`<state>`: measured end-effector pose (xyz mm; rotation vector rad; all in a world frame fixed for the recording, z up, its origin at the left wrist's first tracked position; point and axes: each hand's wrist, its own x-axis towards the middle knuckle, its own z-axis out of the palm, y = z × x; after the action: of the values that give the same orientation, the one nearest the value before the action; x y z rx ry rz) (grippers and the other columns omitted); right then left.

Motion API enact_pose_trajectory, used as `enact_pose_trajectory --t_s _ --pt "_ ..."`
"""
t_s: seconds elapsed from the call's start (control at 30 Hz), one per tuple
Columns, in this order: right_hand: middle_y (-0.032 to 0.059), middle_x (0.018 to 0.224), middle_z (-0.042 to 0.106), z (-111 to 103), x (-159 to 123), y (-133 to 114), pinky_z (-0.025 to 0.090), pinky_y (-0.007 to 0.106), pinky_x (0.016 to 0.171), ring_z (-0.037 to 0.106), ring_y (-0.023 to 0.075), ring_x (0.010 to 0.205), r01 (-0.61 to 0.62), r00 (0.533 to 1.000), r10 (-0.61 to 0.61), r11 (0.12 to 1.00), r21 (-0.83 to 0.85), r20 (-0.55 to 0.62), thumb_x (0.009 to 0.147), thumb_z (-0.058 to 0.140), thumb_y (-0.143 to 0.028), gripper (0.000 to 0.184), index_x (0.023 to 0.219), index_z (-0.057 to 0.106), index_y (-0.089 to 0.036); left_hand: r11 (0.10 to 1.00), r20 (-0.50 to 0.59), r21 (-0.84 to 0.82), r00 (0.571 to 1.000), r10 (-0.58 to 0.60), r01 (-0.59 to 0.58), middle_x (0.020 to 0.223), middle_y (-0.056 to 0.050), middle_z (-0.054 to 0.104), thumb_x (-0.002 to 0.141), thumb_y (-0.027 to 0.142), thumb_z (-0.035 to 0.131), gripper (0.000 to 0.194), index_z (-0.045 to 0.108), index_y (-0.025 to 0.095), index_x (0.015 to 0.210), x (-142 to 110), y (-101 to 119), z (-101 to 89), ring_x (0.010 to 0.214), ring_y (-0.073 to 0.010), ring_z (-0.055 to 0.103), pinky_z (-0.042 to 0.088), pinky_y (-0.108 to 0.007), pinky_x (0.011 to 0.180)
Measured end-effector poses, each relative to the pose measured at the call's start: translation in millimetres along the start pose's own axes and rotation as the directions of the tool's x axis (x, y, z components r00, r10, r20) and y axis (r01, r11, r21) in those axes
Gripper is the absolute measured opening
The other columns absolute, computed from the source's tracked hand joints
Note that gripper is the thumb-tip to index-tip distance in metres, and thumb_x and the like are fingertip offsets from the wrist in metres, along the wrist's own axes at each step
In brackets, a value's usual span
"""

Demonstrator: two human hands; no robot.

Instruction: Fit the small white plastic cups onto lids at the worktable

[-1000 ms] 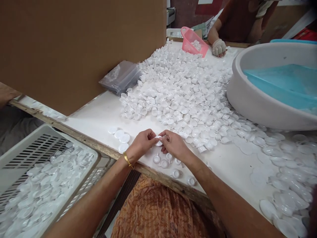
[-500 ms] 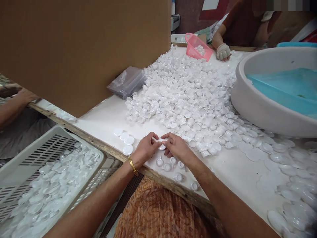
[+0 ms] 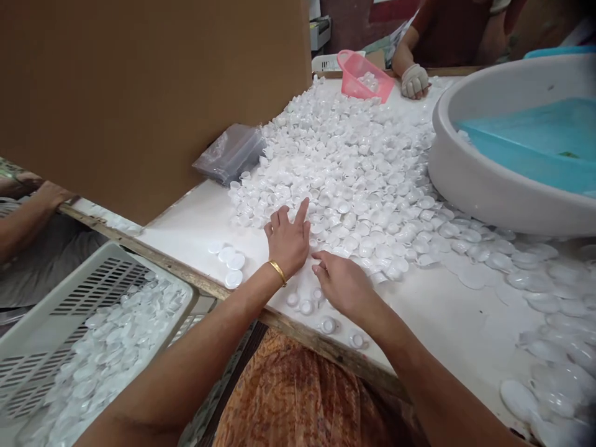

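Observation:
My left hand (image 3: 288, 239) reaches over the near edge of a pile of small white plastic toy cups and saucers (image 3: 347, 180). Its fingers are spread and nothing shows in them. Close by on the right, my right hand (image 3: 343, 284) is low over the tabletop, fingers curled in and thumb near the forefinger. Its other fingers are hidden, so what they hold cannot be made out. Several small white toy cups (image 3: 328, 325) stand below my hands near the table edge. Left of my left wrist lie several flat white saucers (image 3: 234, 279).
A slatted crate (image 3: 184, 297) of white pieces stands at lower left. A tall cardboard sheet (image 3: 153, 105) and a plastic-wrapped pack (image 3: 230, 152) flank the pile. Behind are a pink scoop (image 3: 349, 84) and a co-worker's gloved hand (image 3: 414, 81). A grey tub (image 3: 465, 186) stands right.
My hands have parted from the small white piece they both held. The left moved forward to the pile and spread its fingers; the right moved slightly right, fingers curled.

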<state>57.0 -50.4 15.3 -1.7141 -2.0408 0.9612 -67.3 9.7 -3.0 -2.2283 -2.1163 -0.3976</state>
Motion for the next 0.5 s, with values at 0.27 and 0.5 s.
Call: enact_pose_trajectory --t_s 0.27,0.5 --pt "0.0096 0.098 0.065 -9.0 -19.6 2.7 0.046 0.037 0.076 0.059 0.0239 0.089 -0.015 1.000 0.016 0.989 -0.146 0.011 0.089 0.042 -0.018 0.036 0.123 0.053 -0.016 0.991 0.042 0.073 0.993 0.111 -0.113 0.141 -0.009 0.025 0.093 0.042 0.025 0.048 0.021 0.040 0.140 -1.7 0.6 19.4 0.132 -0.0269 0.021 0.018 -0.051 0.104" --pt "0.0097 0.098 0.065 -12.8 -11.9 5.8 0.046 0.040 0.076 0.059 0.0243 0.085 -0.042 0.999 0.043 0.996 -0.083 0.016 0.085 0.045 -0.013 0.040 0.123 0.053 -0.018 0.985 0.137 0.051 0.978 0.157 -0.165 0.139 -0.008 0.029 0.092 0.044 0.026 0.047 0.023 0.040 0.140 1.7 1.1 19.3 0.130 -0.0254 0.023 0.019 -0.051 0.105"
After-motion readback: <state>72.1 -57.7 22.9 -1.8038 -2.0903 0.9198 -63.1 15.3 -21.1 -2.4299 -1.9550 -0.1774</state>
